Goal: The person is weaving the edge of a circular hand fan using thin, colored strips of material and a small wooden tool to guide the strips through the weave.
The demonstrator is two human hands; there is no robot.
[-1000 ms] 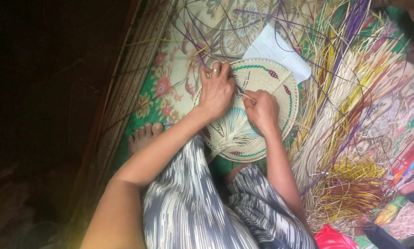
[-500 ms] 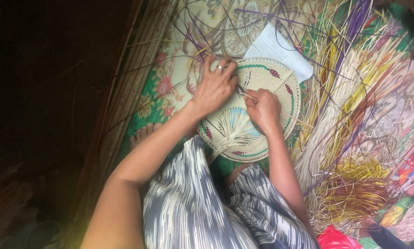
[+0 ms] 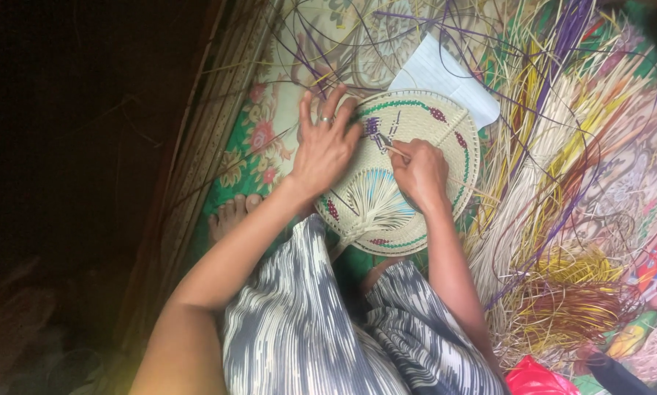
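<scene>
On the floor mat: a person sits with knees apart, and a round woven fan (image 3: 423, 132) lies across the lap and the mat, between the two hands.
Woven fan: pale straw colour, with a green ring and small dark red marks near its rim; loose pale strands fan out from its lower middle towards the person's lap.
Left hand (image 3: 325, 146): lies flat on the left edge of the fan, fingers (image 3: 327, 102) spread wide and pointing away from the body, gripping nothing; a ring shows on one finger.
Right hand (image 3: 420, 172): rests on the middle of the fan, fingers curled tight and pinching a thin pale strip (image 3: 395, 152) whose tip points up and left to a small purple woven patch (image 3: 374, 132).
Gap between the hands: narrow, the left fingertips just beside the purple patch, not touching the right hand.
White paper (image 3: 445, 77): tucked under the far edge of the fan, partly covered by it.
Heap of straw strips (image 3: 562, 146): to the right of the fan, pale, yellow, purple and reddish strands lying loose and crossing each other.
Flowered mat (image 3: 259, 146): green with pink blooms, under the fan and to its left.
Bare foot (image 3: 229, 216): on the mat just below the left forearm, toes showing.
Striped cloth (image 3: 306, 322): grey and white, covering both legs.
Red thing (image 3: 529, 377): at the bottom edge, too cut off to tell what it is.
</scene>
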